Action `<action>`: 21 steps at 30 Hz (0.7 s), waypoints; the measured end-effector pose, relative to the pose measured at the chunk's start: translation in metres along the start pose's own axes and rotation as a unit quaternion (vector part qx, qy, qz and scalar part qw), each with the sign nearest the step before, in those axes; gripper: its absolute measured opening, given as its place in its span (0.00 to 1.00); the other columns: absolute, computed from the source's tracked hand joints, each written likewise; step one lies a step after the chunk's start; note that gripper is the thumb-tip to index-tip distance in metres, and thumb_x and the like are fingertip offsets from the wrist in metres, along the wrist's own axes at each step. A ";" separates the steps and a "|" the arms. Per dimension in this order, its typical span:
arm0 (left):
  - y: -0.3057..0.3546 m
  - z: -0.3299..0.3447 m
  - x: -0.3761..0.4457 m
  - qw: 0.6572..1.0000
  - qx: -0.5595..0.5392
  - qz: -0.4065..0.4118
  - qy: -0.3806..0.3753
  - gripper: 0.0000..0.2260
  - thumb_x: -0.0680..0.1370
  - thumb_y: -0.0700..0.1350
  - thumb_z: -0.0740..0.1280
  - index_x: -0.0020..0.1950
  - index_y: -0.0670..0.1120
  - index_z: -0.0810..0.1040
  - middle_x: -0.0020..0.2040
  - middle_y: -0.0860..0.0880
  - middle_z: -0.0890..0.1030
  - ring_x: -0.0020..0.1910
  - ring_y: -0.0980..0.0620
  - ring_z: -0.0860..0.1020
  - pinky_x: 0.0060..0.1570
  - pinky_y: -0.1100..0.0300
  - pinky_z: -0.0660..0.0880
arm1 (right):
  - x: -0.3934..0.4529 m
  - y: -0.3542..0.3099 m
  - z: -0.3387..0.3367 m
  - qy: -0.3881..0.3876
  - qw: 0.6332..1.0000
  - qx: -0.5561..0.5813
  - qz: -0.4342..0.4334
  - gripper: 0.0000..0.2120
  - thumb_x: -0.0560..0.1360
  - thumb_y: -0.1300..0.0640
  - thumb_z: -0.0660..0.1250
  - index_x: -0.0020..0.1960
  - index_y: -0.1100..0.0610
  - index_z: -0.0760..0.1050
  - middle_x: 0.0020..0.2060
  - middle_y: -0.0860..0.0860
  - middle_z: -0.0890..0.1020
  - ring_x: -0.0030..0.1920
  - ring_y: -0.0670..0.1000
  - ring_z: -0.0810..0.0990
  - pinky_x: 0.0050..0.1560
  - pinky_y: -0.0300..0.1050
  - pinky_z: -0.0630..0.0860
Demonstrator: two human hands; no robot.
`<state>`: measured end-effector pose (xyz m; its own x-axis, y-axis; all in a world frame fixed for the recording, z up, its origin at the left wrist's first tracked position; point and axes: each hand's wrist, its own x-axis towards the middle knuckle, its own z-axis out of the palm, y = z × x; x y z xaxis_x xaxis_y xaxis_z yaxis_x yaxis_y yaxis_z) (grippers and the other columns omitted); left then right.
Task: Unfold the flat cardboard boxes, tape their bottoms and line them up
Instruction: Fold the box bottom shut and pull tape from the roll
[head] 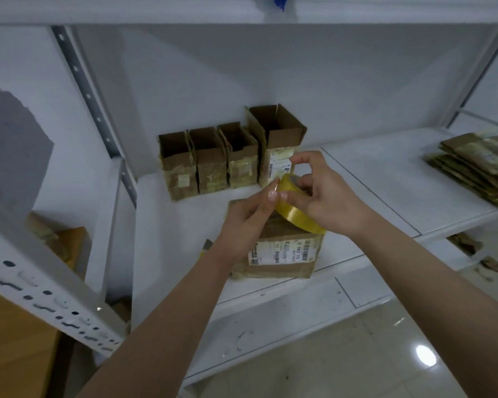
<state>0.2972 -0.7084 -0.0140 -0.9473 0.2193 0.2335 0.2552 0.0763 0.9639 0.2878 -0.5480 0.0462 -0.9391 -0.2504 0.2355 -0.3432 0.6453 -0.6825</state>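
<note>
With my right hand (322, 196) gripping the tape roll (298, 209), my left hand (249, 218) pinches its edge; I should peel slowly above the box (282, 254)

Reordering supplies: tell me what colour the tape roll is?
Translucent yellow tape roll, clearest in the head view.

Four open boxes (230, 156) stand in a row behind the box (282, 248) — flat stack (475, 165) far right.

Bare forearms, no sleeves; hands (285, 208) ungloved; pale polished fingernails.
</note>
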 end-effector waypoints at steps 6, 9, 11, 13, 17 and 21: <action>0.000 0.002 0.007 0.995 -0.064 -0.043 0.070 0.14 0.82 0.48 0.62 0.62 0.46 0.81 0.55 0.50 0.84 0.58 0.57 0.80 0.61 0.61 0.75 | -0.003 0.001 0.004 0.003 1.000 0.001 -0.003 0.29 0.73 0.48 0.73 0.68 0.53 0.63 0.37 0.58 0.81 0.32 0.44 0.73 0.35 0.39 0.69; -0.003 0.000 0.010 0.993 -0.075 -0.043 0.086 0.12 0.82 0.44 0.63 0.61 0.44 0.82 0.53 0.53 0.85 0.56 0.60 0.81 0.53 0.68 0.76 | -0.005 0.001 0.008 -0.001 1.000 0.001 -0.011 0.31 0.71 0.48 0.74 0.68 0.53 0.64 0.32 0.54 0.76 0.28 0.42 0.70 0.35 0.45 0.70; -0.005 0.000 0.011 0.992 -0.070 -0.039 0.098 0.11 0.82 0.42 0.63 0.60 0.42 0.82 0.52 0.52 0.85 0.54 0.58 0.82 0.49 0.69 0.76 | -0.006 0.000 0.010 -0.002 1.000 -0.006 -0.013 0.32 0.70 0.47 0.75 0.68 0.53 0.64 0.30 0.51 0.75 0.28 0.44 0.70 0.37 0.50 0.72; -0.007 0.000 0.011 0.991 -0.060 -0.028 0.112 0.11 0.82 0.40 0.63 0.59 0.39 0.82 0.51 0.46 0.85 0.54 0.53 0.83 0.51 0.64 0.78 | -0.006 0.001 0.011 0.000 1.000 -0.022 -0.016 0.34 0.69 0.46 0.75 0.69 0.53 0.65 0.29 0.48 0.74 0.29 0.45 0.71 0.38 0.51 0.73; -0.010 0.003 0.011 0.987 -0.042 -0.005 0.156 0.10 0.82 0.40 0.63 0.54 0.42 0.84 0.45 0.49 0.86 0.47 0.52 0.83 0.46 0.63 0.79 | -0.009 0.006 0.012 -0.042 0.997 -0.054 -0.034 0.40 0.66 0.44 0.77 0.72 0.50 0.61 0.37 0.49 0.79 0.38 0.48 0.78 0.41 0.49 0.74; -0.013 0.002 0.013 0.982 -0.029 -0.013 0.186 0.10 0.82 0.41 0.63 0.54 0.43 0.84 0.46 0.49 0.86 0.49 0.54 0.83 0.49 0.62 0.79 | -0.015 0.018 0.002 -0.123 0.981 -0.140 -0.059 0.46 0.67 0.47 0.78 0.76 0.52 0.56 0.63 0.52 0.79 0.63 0.52 0.77 0.61 0.48 0.74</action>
<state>0.2820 -0.7041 -0.0235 -0.9612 -0.1532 0.2295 0.2292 0.0196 0.9732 0.2957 -0.5343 0.0285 -0.8713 -0.4795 0.1047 -0.4735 0.7652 -0.4362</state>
